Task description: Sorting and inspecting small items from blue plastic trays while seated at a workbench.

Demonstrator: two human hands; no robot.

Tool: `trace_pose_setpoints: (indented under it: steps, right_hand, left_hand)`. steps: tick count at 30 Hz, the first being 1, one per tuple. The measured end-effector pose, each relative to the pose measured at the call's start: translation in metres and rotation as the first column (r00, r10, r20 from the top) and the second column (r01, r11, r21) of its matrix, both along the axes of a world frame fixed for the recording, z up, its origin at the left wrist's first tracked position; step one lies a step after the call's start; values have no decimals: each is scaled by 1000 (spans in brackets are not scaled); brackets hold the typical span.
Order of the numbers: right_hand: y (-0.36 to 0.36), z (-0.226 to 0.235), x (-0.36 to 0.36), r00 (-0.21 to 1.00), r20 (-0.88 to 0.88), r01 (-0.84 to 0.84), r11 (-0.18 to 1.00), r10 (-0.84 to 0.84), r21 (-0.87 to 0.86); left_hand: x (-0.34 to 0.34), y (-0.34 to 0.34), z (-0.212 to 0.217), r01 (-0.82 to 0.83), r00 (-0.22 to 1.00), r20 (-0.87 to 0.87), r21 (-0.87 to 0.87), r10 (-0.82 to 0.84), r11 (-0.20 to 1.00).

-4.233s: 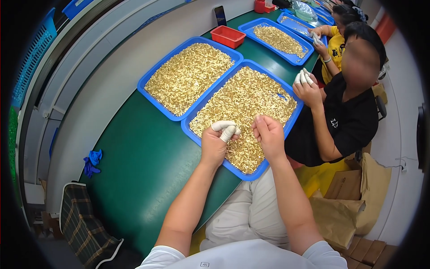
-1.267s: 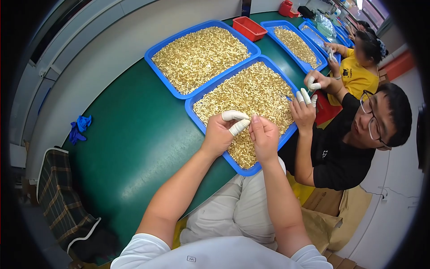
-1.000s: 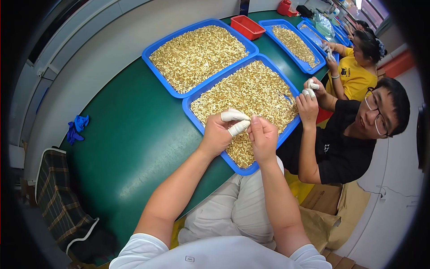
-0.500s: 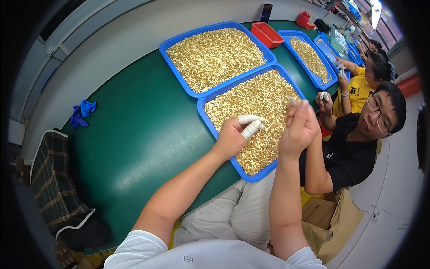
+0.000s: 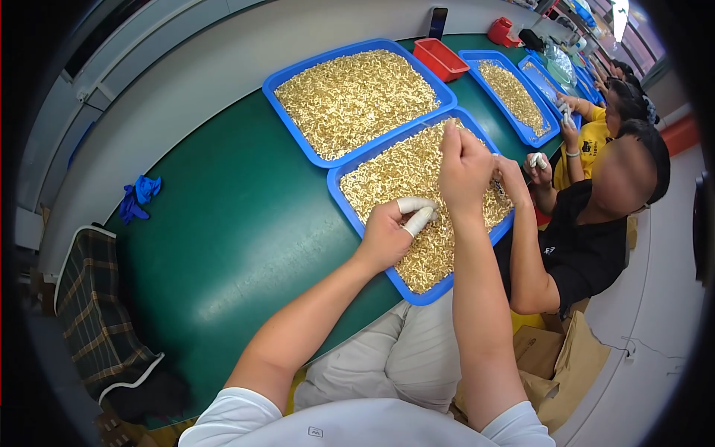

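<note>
My left hand (image 5: 390, 232) is over the near blue tray (image 5: 345, 201), which is full of small gold-coloured metal pieces (image 5: 391, 165). White finger cots cover its thumb and forefinger, whose tips are pinched together; anything between them is too small to make out. To the right, my right hand (image 5: 467, 175) is raised over the same tray, fingers curled closed and thumb upward. Its fingertips face away, so what they hold, if anything, is hidden. Just beyond it, a co-worker's hand (image 5: 511, 181) reaches down at the tray's right edge.
A second blue tray (image 5: 277, 104) of similar pieces stands behind, beside a red bin (image 5: 441, 59). More blue trays (image 5: 514, 98) line the green table (image 5: 246, 246) toward other seated people. Blue gloves (image 5: 139, 198) lie at the left. Brown cardboard (image 5: 566, 365) is low at the right.
My right hand has moved left and inward over the tray. The co-worker's hand now shows beside it. My left hand keeps its pinch in nearly the same place.
</note>
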State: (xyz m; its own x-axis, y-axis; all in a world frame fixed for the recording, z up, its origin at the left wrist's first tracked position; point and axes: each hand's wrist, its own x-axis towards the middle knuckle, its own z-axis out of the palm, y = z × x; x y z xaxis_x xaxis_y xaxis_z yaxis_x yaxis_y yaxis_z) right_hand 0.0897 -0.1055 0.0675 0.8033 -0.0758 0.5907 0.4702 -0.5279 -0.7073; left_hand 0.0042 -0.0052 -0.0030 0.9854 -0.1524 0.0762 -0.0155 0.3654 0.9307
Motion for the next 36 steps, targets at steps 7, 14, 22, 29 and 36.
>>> trace_pose_setpoints:
  steps: [7, 14, 22, 29, 36]
  right_hand:
    - [-57, -46, -105, 962, -258, 75, 816, 94, 574]
    - [-63, -70, -126, 971, -230, 114, 707, 70, 698]
    - [-50, -66, -121, 960, -238, 69, 700, 147, 711]
    - [-49, -71, -124, 958, -237, 53, 715, 161, 697]
    - [-48, -70, -123, 971, -209, 35, 792, 118, 610]
  left_hand:
    - [3, 7, 6, -515, 796, 587, 535, 143, 670]
    - [-7, 5, 25, -212, 811, 425, 854, -403, 475]
    - [21, 8, 9, -208, 877, 400, 816, -267, 540]
    - [23, 12, 6, -360, 800, 586, 639, -128, 680]
    - [22, 17, 3, -83, 979, 199, 574, -40, 815]
